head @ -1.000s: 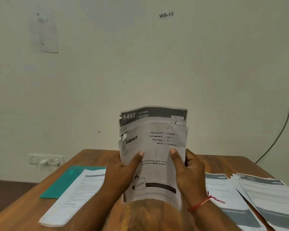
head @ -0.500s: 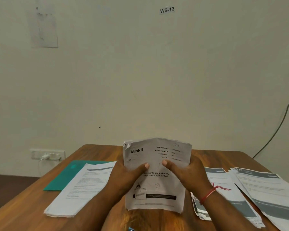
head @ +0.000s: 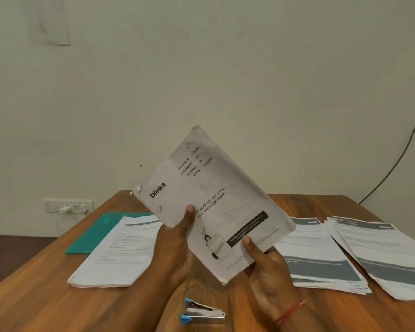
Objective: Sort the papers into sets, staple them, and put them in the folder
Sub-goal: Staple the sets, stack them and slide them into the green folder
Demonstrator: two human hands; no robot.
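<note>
I hold a set of papers (head: 216, 188) with a "blinkit" cover page above the wooden table (head: 34, 295), tilted so its top points up and to the right. My left hand (head: 177, 238) grips its lower left edge with the thumb on the front. My right hand (head: 264, 264) pinches its bottom edge, thumb on the front. A small blue and silver stapler (head: 201, 312) lies on the table below the hands. A green folder (head: 96, 232) lies at the left, partly under a paper stack (head: 120, 252).
Two more paper stacks lie at the right: one (head: 321, 255) beside my right hand and one (head: 391, 257) at the table's right edge. A wall socket with a plug (head: 67, 206) sits low on the left wall. A dark cable (head: 398, 159) runs down the right wall.
The held papers have been squared together and rotated from upright to a tilt. My right hand slid down to the bottom edge. The view dropped, so the stapler now shows.
</note>
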